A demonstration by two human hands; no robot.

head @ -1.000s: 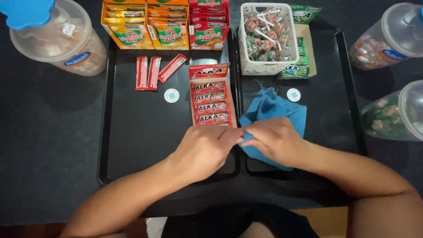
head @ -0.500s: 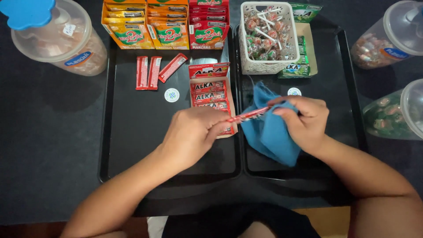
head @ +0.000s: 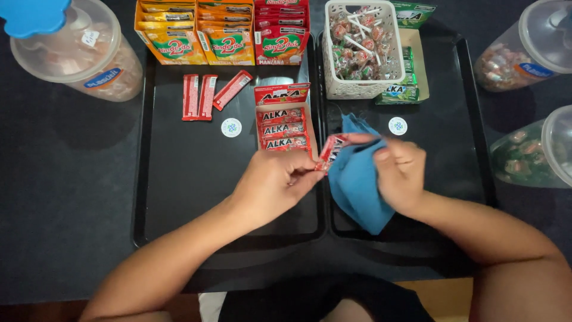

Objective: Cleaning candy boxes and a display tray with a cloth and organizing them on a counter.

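A dark tabletop [head: 65, 179] carries two black plastic trays side by side, the left tray [head: 179, 197] and the right tray [head: 453, 119], with clear plastic jars of sweets at its far left corner [head: 71, 53] and along its right edge [head: 524, 48]. Orange and red cardboard display boxes [head: 223, 33] line the far edge of the left tray; a white slotted basket of lollipops [head: 360, 50] stands at the far edge of the right one. An open red carton of candy sticks [head: 285, 122] lies along the left tray's right edge, and three loose red sticks [head: 205, 95] lie nearer its far left corner.

A blue cloth [head: 357, 185] lies crumpled under the right hand [head: 399, 176], which pinches it against one end of a slim red foil-wrapped candy stick [head: 329, 152]. The left hand [head: 271, 182] grips the stick's near end between thumb and fingertips. The stick hangs tilted in the air over the seam between the trays, touching neither.

The thin wrapper looks glossy and slippery; held only at its tips, it could slide free and drop into the gap between the trays, or bend and crease if the cloth presses too hard.
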